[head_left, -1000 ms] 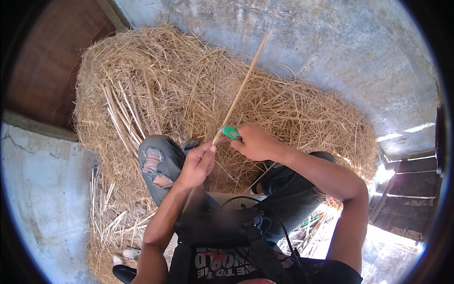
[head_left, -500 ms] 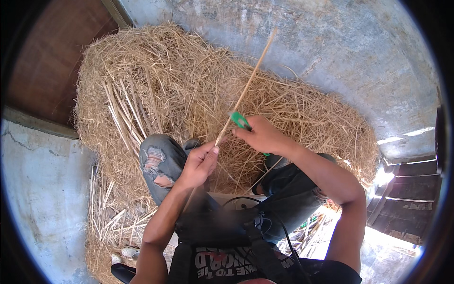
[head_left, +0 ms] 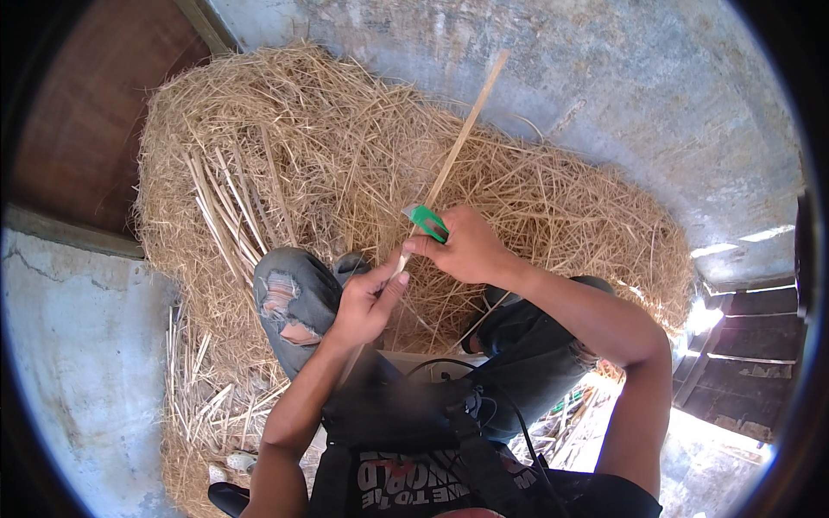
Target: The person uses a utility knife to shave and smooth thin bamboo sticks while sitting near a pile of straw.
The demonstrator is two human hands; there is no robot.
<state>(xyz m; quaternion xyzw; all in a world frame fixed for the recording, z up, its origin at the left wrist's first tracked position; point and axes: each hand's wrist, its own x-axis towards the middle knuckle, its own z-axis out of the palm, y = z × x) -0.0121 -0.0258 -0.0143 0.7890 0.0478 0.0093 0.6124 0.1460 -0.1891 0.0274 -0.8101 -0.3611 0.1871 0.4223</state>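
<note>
My left hand pinches the lower part of a long pale stick that slants up and to the right over the straw. My right hand grips a small green-handled cutter with its blade laid against the stick just above my left fingers. Both hands sit close together above my knees, in front of a large heap of dry straw.
A bundle of thicker pale stalks lies on the left of the heap, and more loose stalks lie by my left leg. A grey wall stands at left, a concrete floor beyond the heap. A black cable crosses my lap.
My right hand with the green cutter has slid up along the stick and slightly to the right. My left hand keeps its hold lower down.
</note>
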